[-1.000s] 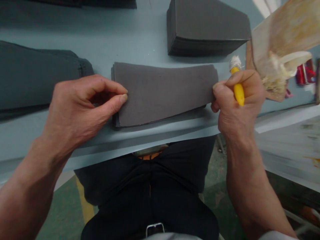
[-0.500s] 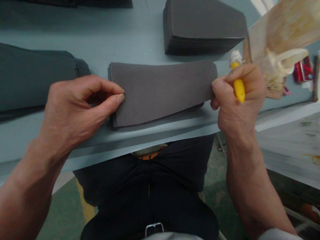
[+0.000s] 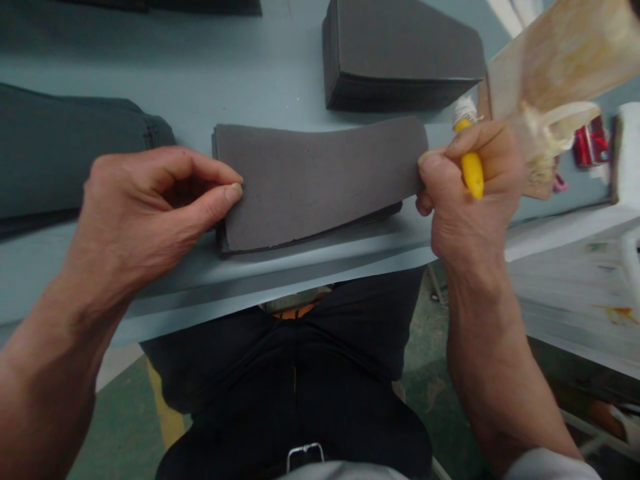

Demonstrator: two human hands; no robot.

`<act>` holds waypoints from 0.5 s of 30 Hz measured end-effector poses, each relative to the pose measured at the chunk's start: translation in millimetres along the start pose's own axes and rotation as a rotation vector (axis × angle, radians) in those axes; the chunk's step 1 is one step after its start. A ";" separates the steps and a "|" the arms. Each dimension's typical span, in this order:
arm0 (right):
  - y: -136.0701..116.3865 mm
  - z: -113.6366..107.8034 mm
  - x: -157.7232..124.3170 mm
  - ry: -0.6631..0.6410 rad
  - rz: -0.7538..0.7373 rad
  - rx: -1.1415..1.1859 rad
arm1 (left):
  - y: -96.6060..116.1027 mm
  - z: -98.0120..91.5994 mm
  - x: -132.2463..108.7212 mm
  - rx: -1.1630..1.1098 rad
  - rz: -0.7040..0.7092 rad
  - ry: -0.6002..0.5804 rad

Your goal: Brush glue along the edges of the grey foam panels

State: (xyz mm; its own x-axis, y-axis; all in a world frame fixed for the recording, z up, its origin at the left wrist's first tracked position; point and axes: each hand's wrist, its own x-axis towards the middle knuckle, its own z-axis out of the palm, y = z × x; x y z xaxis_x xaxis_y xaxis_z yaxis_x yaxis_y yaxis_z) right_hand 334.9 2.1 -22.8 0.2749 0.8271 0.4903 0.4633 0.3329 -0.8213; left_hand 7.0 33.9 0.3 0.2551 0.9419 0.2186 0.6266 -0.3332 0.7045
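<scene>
A dark grey flat sheet, wider at its left end, lies over a low pile of similar sheets. Thumb and forefinger of my left hand pinch its left edge. At the narrow right end, my right hand grips the sheet, which bows upward there, off the pile. A yellow-handled tool with a white wrapped end is tucked across the fingers of that same hand. My right fingertips are partly hidden behind the sheet.
Behind the sheet stands a tall stack of similar dark pieces. Folded dark green cloth lies at left. To the right are a stained, pale yellowish container and a shiny red object. The blue-grey table's front edge runs before my legs.
The right end of the sheet is raised and bowed a little more. Both hands keep their grip, and the whole view has shifted slightly.
</scene>
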 end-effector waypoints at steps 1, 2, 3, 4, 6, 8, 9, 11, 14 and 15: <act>0.3 0.5 -1.0 0.005 -0.004 0.005 | 0.4 -0.3 0.2 0.000 -0.008 -0.002; 0.6 0.9 -2.3 0.011 -0.004 0.009 | 1.1 -0.6 0.5 -0.001 -0.019 -0.005; 1.0 1.3 -3.8 0.017 0.002 0.010 | 1.9 -0.7 0.8 -0.002 -0.031 -0.009; 1.3 1.5 -5.2 0.020 0.011 0.011 | 2.7 -0.8 1.1 -0.003 -0.042 -0.014; 2.1 1.3 -7.9 0.021 0.025 0.014 | 4.1 -0.9 1.8 -0.014 -0.058 -0.021; 3.4 0.6 -9.6 0.017 0.029 0.018 | 4.8 -0.9 2.2 -0.040 -0.061 -0.018; 4.3 0.1 -10.1 0.010 0.030 0.019 | 5.0 -1.0 2.3 -0.054 -0.061 -0.019; 6.3 -1.0 -10.8 -0.005 0.036 0.014 | 4.6 -1.0 2.0 -0.073 -0.061 -0.019; 9.5 -2.5 -11.9 -0.009 0.051 -0.022 | 2.6 -0.5 1.3 -0.085 -0.063 -0.014; 10.7 -3.0 -12.7 -0.003 0.051 -0.035 | 1.7 -0.2 1.2 -0.088 -0.068 -0.011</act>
State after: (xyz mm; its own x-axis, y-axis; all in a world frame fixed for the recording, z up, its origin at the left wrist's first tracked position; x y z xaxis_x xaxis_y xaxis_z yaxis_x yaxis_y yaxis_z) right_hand 338.9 -6.2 -36.9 0.2960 0.8442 0.4469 0.4781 0.2741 -0.8344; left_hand 8.3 34.5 1.9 0.2227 0.9615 0.1613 0.5754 -0.2632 0.7744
